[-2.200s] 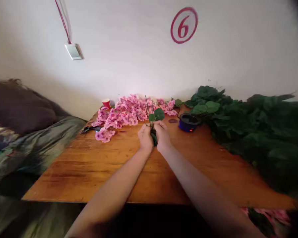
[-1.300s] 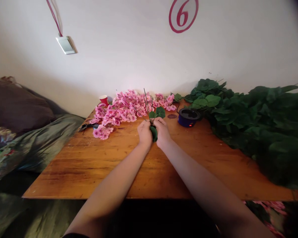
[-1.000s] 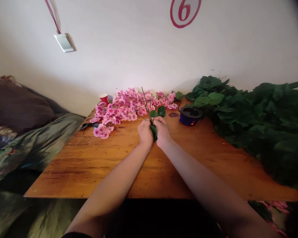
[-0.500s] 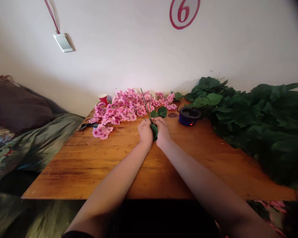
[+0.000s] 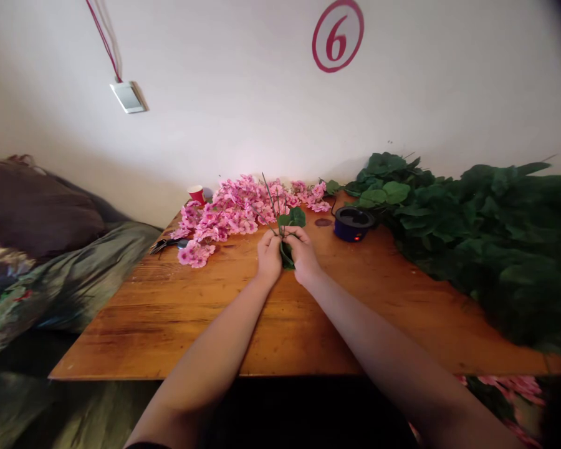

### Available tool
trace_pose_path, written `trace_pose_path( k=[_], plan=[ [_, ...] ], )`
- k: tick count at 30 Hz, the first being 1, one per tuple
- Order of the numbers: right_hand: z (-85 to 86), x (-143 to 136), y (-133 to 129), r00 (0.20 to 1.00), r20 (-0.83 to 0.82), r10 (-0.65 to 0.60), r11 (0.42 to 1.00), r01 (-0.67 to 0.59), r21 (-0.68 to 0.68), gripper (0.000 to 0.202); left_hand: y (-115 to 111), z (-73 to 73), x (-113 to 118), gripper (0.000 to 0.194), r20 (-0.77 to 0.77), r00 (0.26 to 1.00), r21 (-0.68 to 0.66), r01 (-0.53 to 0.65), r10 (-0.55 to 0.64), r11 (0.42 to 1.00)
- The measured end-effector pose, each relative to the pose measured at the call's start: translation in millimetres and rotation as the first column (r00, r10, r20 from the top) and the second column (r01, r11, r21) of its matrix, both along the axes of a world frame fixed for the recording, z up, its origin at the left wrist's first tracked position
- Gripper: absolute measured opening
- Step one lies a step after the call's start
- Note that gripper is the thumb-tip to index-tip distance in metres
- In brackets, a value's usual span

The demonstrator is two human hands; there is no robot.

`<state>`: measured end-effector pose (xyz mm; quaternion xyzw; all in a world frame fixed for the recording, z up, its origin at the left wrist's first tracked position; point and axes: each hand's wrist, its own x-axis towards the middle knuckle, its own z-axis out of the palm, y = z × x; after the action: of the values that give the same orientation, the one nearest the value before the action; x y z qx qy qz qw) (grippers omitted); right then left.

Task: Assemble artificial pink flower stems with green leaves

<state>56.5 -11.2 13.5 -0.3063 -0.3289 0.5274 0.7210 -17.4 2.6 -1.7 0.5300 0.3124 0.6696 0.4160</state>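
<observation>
Both my hands meet over the middle of the wooden table [image 5: 206,312], closed around an artificial leaf stem [image 5: 281,219] with several thin green stalks pointing up. My left hand [image 5: 269,254] pinches it from the left side. From the right, my right hand [image 5: 302,252] grips the same stem, thumb against it. One round green leaf [image 5: 295,217] stands out above the fingers, and another green leaf [image 5: 287,257] hangs between my palms. Just behind lies a heap of pink artificial flowers [image 5: 236,209]. The exact grip points are hidden by my fingers.
A blue pot with a lit red light [image 5: 353,224] stands right of my hands. Piled green leaves [image 5: 472,231] cover the table's right side. At the back left are a red paper cup [image 5: 196,194] and dark scissors-like tool [image 5: 166,245]. Dark bags [image 5: 37,206] lie left of the table.
The camera view has tilted up slightly. My hands stay together on the stem, thumbs now a little further apart, and the leaf between my palms has turned.
</observation>
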Motion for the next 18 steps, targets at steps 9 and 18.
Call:
trace_pose_path(
  k=[9, 18],
  plan=[
    [4.9, 2.5, 0.2, 0.999, 0.016, -0.05, 0.998, 0.05, -0.039, 0.018, 0.1, -6.4, -1.8, 0.03, -0.091, 0.995, 0.044, 0.036, -0.032, 0.998],
    [2.4, 2.4, -2.6, 0.999, -0.036, 0.01, 0.999, -0.011, -0.031, 0.011, -11.2, -4.1, 6.1, 0.021, -0.088, 0.991, 0.059, -0.1, 0.105, 0.993]
  ],
)
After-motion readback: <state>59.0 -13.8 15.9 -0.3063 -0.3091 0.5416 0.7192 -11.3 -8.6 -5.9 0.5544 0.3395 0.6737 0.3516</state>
